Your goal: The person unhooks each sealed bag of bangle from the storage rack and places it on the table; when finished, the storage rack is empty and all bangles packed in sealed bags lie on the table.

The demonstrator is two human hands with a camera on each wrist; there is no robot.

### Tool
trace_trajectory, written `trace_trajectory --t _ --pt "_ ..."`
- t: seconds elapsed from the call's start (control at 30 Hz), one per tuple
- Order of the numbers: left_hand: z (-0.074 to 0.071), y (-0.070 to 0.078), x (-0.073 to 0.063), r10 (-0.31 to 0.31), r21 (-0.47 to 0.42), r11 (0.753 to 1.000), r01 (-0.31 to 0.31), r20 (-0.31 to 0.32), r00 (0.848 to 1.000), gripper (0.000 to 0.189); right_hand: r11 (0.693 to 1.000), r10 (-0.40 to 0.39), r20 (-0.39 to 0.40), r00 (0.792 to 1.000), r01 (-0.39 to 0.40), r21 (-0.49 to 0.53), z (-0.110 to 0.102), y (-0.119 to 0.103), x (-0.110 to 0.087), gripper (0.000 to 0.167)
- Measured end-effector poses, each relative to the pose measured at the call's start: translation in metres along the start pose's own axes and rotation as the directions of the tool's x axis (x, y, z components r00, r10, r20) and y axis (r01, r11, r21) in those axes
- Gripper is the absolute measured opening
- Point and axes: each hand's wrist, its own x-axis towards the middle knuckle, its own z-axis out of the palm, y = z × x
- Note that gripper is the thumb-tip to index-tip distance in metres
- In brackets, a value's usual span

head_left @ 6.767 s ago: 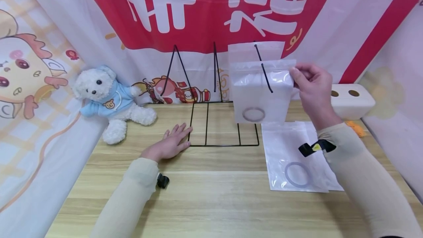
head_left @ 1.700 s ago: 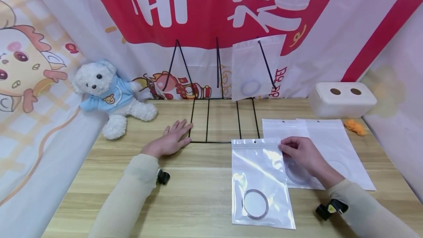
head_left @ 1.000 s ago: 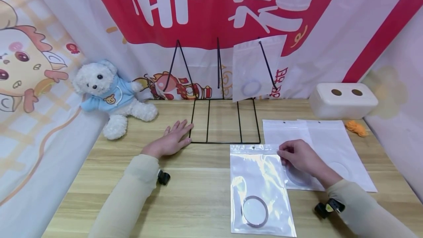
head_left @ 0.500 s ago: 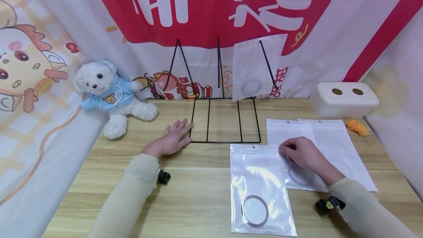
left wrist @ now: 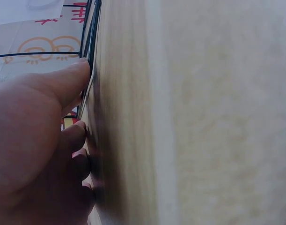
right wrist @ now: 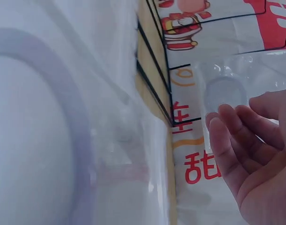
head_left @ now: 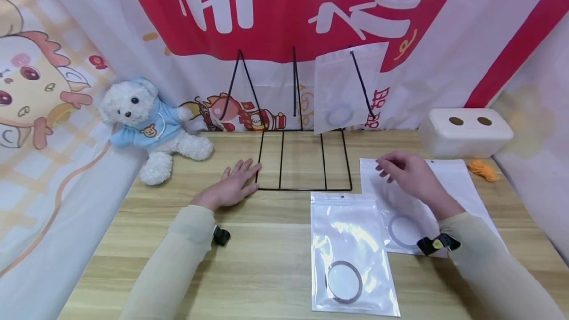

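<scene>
My left hand [head_left: 228,186] lies spread on the table, its fingertips at the left base wire of a black wire display rack [head_left: 304,190]. In the left wrist view the thumb [left wrist: 70,82] reaches along that wire. Over the middle ziplock bag [head_left: 375,186] hovers my right hand [head_left: 409,174], fingers loosely bent with nothing between them. A ring shows through that bag's film. In front lies another glossy ziplock bag [head_left: 348,226] with a ring [head_left: 344,282] inside. A third bag [head_left: 458,181] is partly covered by my right arm. One more bag [head_left: 335,83] hangs on the rack's right hook.
Left of the rack, a white plush bear [head_left: 155,127] in a blue hoodie sits against the backdrop. At the back right stand a white box [head_left: 468,137] with two round holes and a small orange bundle [head_left: 483,170]. A printed curtain [head_left: 284,9] closes off the back.
My right hand has brought a bag from the rack's right hook down to the table front, let go of it and moved up and back. The middle bag shifted slightly right. My left hand stayed.
</scene>
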Motion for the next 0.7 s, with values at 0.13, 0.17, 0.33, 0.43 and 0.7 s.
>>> trace_trajectory --t 0.13,0.17,0.33,0.43,0.7 --pt "-0.001 0.001 -0.001 0.000 -0.009 1.000 0.000 0.005 1.000 0.071 0.998 -0.019 -0.045 0.999 0.022 0.052 -0.005 -0.006 0.011 0.043" --pt "-0.001 0.000 0.000 0.007 -0.011 1.000 -0.007 0.004 1.000 0.072 0.998 -0.020 -0.057 0.998 0.024 0.064 -0.006 -0.007 0.012 0.043" --pt "-0.003 0.005 0.000 -0.013 0.002 1.000 0.013 0.013 1.000 0.071 0.988 -0.021 -0.118 0.993 0.038 0.148 -0.008 -0.011 0.022 0.040" --pt "-0.007 0.014 -0.003 -0.031 0.009 0.999 0.031 0.026 0.999 0.069 0.977 -0.041 -0.150 0.988 0.071 0.203 -0.009 -0.013 0.030 0.040" --pt "-0.007 0.019 -0.005 -0.024 0.028 0.999 0.024 0.018 1.000 0.068 0.951 0.019 -0.269 0.963 0.066 0.301 -0.020 -0.029 0.051 0.044"
